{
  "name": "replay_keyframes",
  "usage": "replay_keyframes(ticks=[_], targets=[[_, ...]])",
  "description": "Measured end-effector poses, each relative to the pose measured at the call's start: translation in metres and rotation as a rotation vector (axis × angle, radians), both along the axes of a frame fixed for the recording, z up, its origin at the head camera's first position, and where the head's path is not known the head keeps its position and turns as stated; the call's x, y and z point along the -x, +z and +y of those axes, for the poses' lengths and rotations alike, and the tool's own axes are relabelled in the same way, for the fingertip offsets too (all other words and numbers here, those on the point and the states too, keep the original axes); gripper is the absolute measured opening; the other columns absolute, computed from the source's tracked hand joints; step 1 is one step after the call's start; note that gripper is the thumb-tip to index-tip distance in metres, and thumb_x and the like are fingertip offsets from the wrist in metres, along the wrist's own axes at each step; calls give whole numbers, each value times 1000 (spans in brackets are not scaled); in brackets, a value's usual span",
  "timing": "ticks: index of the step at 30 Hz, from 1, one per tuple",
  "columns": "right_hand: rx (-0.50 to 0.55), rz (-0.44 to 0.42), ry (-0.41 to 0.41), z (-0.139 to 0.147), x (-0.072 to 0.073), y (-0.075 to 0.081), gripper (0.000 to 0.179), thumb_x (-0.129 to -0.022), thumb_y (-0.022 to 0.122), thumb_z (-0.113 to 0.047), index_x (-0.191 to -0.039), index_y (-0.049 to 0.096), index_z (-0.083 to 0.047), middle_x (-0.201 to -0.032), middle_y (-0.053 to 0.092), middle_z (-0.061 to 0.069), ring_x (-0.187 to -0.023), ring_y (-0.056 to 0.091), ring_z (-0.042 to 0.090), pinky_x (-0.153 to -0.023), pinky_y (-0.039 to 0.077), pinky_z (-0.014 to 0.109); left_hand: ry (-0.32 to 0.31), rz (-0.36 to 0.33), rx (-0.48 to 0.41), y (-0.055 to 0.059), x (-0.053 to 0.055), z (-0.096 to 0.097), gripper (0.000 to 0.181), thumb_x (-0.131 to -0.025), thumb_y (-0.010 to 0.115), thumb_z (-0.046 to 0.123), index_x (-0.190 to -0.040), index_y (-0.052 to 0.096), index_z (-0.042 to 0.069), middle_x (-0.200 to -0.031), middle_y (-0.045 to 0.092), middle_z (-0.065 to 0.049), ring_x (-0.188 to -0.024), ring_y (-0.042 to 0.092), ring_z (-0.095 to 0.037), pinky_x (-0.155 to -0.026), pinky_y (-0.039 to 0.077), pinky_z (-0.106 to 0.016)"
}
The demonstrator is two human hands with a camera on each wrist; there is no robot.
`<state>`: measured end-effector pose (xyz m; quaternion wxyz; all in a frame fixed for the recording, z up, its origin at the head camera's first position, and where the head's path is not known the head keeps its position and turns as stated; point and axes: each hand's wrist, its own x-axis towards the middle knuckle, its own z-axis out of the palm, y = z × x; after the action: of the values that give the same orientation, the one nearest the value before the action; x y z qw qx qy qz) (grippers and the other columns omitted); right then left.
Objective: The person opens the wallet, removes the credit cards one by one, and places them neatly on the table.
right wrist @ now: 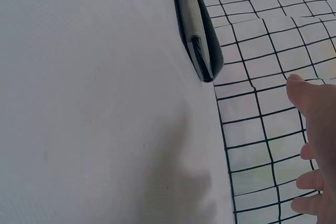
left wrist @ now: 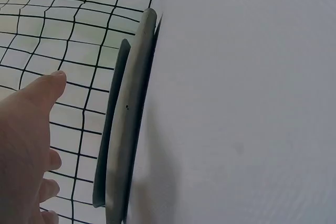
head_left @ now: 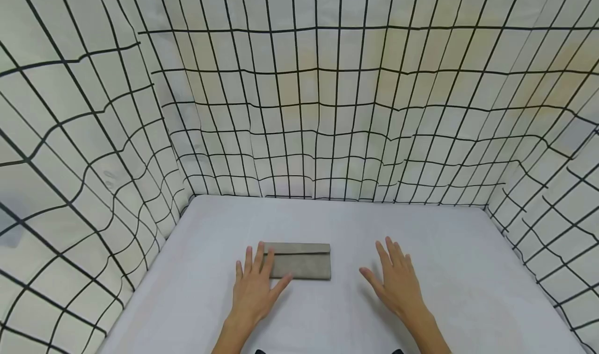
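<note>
A flat grey folding case [head_left: 301, 265] with a flap along its far side lies on the white table. My left hand [head_left: 255, 289] is spread, and its index finger overlaps the case's left end in the head view. In the left wrist view the case [left wrist: 126, 114] shows edge-on, its flap slightly lifted, with a gap between it and my thumb [left wrist: 55, 82]. To the right of the case, apart from it, hovers my right hand [head_left: 398, 281], fingers straight and holding nothing. The right wrist view shows the case's folded end [right wrist: 199, 45] beyond that hand's shadow.
The white table [head_left: 421, 229] reaches back to a wall of white sheeting behind black netting [head_left: 318, 104]. Netting also stands along the left side [head_left: 70, 135] and the right side [head_left: 561, 213].
</note>
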<state>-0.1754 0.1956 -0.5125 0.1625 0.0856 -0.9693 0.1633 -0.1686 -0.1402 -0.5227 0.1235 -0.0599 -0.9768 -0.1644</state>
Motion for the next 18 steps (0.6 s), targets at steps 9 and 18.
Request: replay_keyframes(ticks=[9,18], targets=[[20,12,20,-8,4,-3,81,-93,64,-54,-150,41,-3,-159,34,23,-147,33,44,-116,28,62,3,-16,-20,4,3,-4,89,-93,48,71,-156,34,10,-166,21,-15,-154,14,-44,-117,17,-68],[44,21,59,-19,9,-1,81,-92,66,-51,-150,41,-1,-157,37,23,-145,38,43,-115,34,57,4,-21,-59,2,5,-7,89,-93,50,69,-156,34,9,-167,18,-16,-153,14,-45,-117,17,-68]])
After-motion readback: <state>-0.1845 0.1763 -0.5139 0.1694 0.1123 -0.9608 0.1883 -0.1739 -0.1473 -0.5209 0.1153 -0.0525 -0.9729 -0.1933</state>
